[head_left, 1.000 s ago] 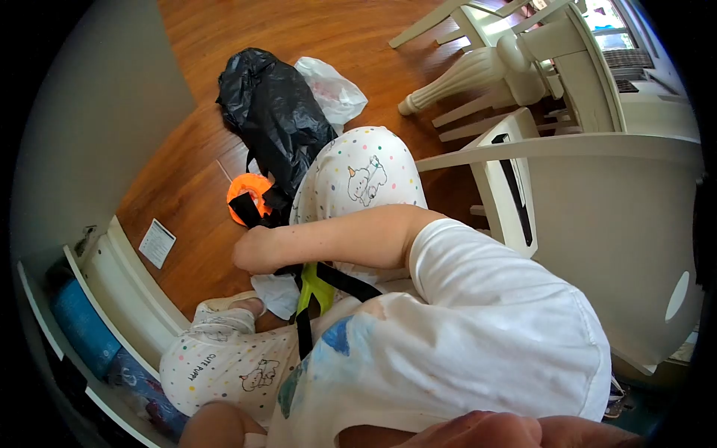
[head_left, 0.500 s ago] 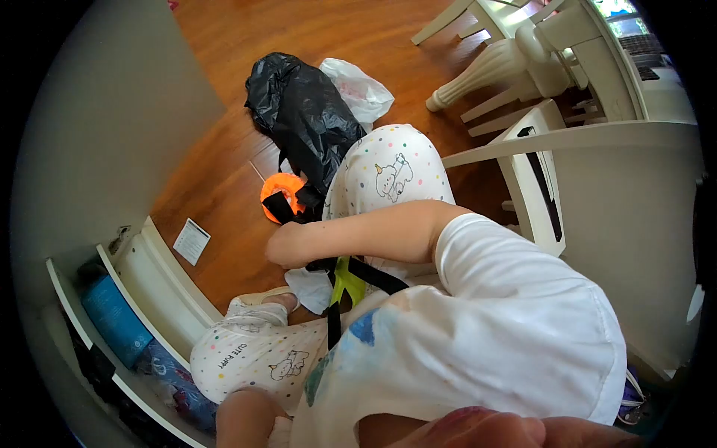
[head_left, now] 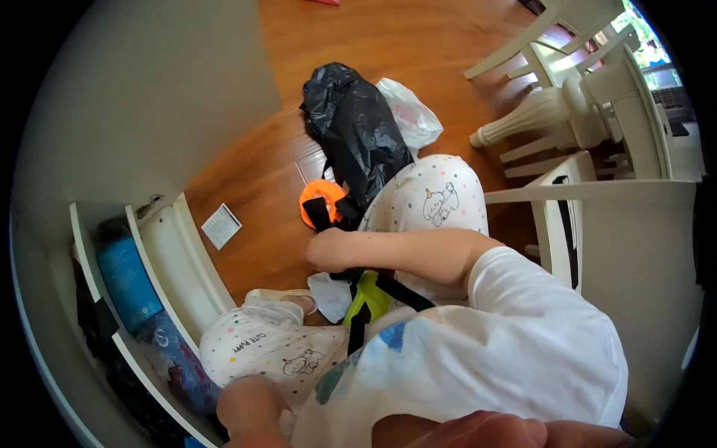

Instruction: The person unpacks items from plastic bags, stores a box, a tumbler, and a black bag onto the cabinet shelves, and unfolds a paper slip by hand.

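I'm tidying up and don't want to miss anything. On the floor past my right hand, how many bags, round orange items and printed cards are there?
Bags: 2 (black bag, white bag)
Round orange item: 1
Printed card: 1
Total: 4

Orange ring (head_left: 308,196), black straps (head_left: 404,292), lime fabric (head_left: 376,301), multicolour-dotted white trousers (head_left: 407,200)

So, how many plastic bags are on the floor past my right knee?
2: a black bag beyond your right hand and right knee, and a white bag beside it, partly covered. More could be hidden beneath.
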Demonstrator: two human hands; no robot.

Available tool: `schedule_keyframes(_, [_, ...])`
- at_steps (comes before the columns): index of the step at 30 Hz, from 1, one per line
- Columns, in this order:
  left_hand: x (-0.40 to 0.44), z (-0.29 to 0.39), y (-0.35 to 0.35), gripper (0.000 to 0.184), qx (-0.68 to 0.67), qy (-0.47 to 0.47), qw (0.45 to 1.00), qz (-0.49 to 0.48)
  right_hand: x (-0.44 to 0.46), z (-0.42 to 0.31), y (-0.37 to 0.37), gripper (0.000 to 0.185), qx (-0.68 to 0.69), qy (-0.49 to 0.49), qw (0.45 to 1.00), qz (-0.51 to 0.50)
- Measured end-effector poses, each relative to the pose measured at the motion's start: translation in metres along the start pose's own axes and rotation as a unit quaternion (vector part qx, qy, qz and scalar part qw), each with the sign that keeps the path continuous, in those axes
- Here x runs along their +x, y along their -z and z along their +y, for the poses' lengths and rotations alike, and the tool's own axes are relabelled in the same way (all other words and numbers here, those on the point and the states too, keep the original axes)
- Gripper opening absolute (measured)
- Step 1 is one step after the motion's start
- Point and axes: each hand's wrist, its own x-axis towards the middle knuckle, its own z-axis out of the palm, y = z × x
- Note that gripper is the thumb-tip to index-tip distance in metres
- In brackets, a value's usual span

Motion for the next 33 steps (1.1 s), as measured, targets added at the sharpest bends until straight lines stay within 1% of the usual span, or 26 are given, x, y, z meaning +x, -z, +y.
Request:
schedule_keyframes(1, [-0.003, -0.003, -0.002, 0.046, 0.012, -0.020, 1.000, 0.008, 0.008, 0.004, -0.009, 0.021, 0.003, -0.022, 1.000, -0.019])
schedule_keyframes(4, [-0.005, -0.005, -0.007, 0.050, -0.007, -0.067, 0.998, 0.018, 0.008, 0.003, -0.005, 0.024, -0.017, -0.027, 0.998, -0.058])
schedule_keyframes(5, [-0.003, -0.005, -0.007, 0.050, -0.010, -0.068, 0.998, 0.007, 0.008, 0.002, -0.007, 0.016, -0.012, -0.028, 0.999, -0.017])
schedule_keyframes(6, [-0.001, -0.005, -0.008, 0.050, -0.013, -0.069, 0.998, -0.004, 0.008, 0.004, -0.008, 0.016, -0.017, -0.026, 0.999, -0.013])
schedule_keyframes(8, [0.000, -0.002, -0.004, 0.050, -0.016, -0.069, 0.997, -0.023, 0.007, 0.004, -0.006, 0.028, 0.001, -0.031, 0.999, -0.042])
schedule_keyframes(10, [-0.005, 0.002, 0.002, 0.050, 0.035, -0.022, 0.998, -0.045, 0.003, 0.002, -0.002, 0.026, -0.010, -0.028, 0.999, -0.029])
schedule_keyframes(11, [-0.005, 0.001, -0.001, 0.050, 0.033, -0.024, 0.998, -0.046, 0.004, 0.002, -0.002, 0.021, -0.016, -0.036, 0.998, -0.047])
schedule_keyframes(12, [-0.005, -0.002, -0.006, 0.050, -0.129, 0.035, 0.990, -0.034, 0.006, 0.001, 0.000, 0.018, -0.021, -0.043, 0.997, -0.063])
schedule_keyframes(13, [-0.004, -0.004, -0.010, 0.050, -0.286, 0.096, 0.953, -0.023, 0.005, 0.000, 0.001, 0.018, -0.022, -0.041, 0.997, -0.059])
schedule_keyframes(14, [-0.003, 0.002, -0.006, 0.050, -0.287, 0.096, 0.953, -0.028, 0.002, -0.002, 0.004, 0.018, -0.017, -0.037, 0.998, -0.046])
schedule_keyframes(15, [-0.003, 0.011, 0.001, 0.049, 0.176, -0.036, 0.982, -0.056, 0.000, -0.002, 0.006, 0.018, -0.013, -0.034, 0.999, -0.033])
schedule_keyframes(16, [-0.005, 0.018, 0.005, 0.048, 0.596, -0.160, 0.784, -0.065, 0.002, -0.001, 0.006, 0.018, -0.016, -0.035, 0.999, -0.032])
schedule_keyframes(17, [-0.004, 0.015, 0.004, 0.048, 0.595, -0.161, 0.785, -0.062, 0.004, -0.001, 0.004, 0.019, -0.026, -0.033, 0.998, -0.043])
schedule_keyframes(18, [-0.003, 0.013, 0.002, 0.047, 0.476, -0.139, 0.867, -0.054, 0.005, 0.001, 0.003, 0.019, -0.036, -0.032, 0.997, -0.056])
schedule_keyframes(19, [-0.001, 0.009, 0.001, 0.045, 0.347, -0.116, 0.929, -0.046, 0.004, 0.002, 0.001, 0.019, -0.038, -0.033, 0.997, -0.056])
schedule_keyframes(20, [0.001, 0.006, -0.001, 0.044, 0.211, -0.091, 0.973, -0.039, 0.003, 0.001, 0.003, 0.019, -0.029, -0.034, 0.997, -0.060])
schedule_keyframes(21, [0.004, 0.003, -0.002, 0.043, 0.069, -0.064, 0.995, -0.033, 0.003, 0.001, 0.005, 0.018, -0.020, -0.034, 0.997, -0.063])
schedule_keyframes(22, [0.006, 0.002, -0.003, 0.042, -0.073, -0.035, 0.996, -0.028, 0.004, 0.002, 0.003, 0.018, -0.021, -0.032, 0.997, -0.061])
schedule_keyframes(23, [0.006, 0.003, -0.003, 0.042, -0.073, -0.036, 0.996, -0.031, 0.005, 0.004, 0.001, 0.019, -0.026, -0.008, 0.999, -0.042])
schedule_keyframes(24, [0.005, 0.004, -0.004, 0.041, 0.187, -0.093, 0.977, -0.045, 0.004, 0.005, -0.002, 0.021, -0.031, 0.016, 0.999, -0.023])
schedule_keyframes(25, [0.005, 0.004, -0.005, 0.040, 0.433, -0.146, 0.888, -0.054, 0.004, 0.006, -0.003, 0.021, -0.034, 0.018, 0.999, -0.021])
schedule_keyframes(26, [0.007, 0.003, -0.005, 0.040, 0.434, -0.150, 0.887, -0.056, 0.003, 0.005, -0.001, 0.021, -0.027, 0.008, 0.999, -0.023])
schedule_keyframes(28, [0.015, 0.001, -0.003, 0.040, 0.317, -0.092, 0.935, -0.131, 0.002, 0.004, 0.001, 0.021, -0.025, 0.004, 0.999, -0.022])
schedule_keyframes(29, [0.017, -0.001, -0.002, 0.040, 0.317, -0.097, 0.934, -0.135, 0.001, 0.004, 0.000, 0.021, -0.021, -0.002, 1.000, -0.009])
schedule_keyframes(30, [0.018, -0.004, -0.001, 0.043, 0.324, -0.095, 0.937, -0.088, 0.002, 0.004, -0.002, 0.022, -0.015, -0.006, 1.000, 0.004])
schedule_keyframes(33, [0.021, -0.012, 0.002, 0.055, 0.336, -0.092, 0.936, 0.049, 0.005, 0.003, 0.001, 0.019, -0.030, -0.007, 0.999, -0.041])
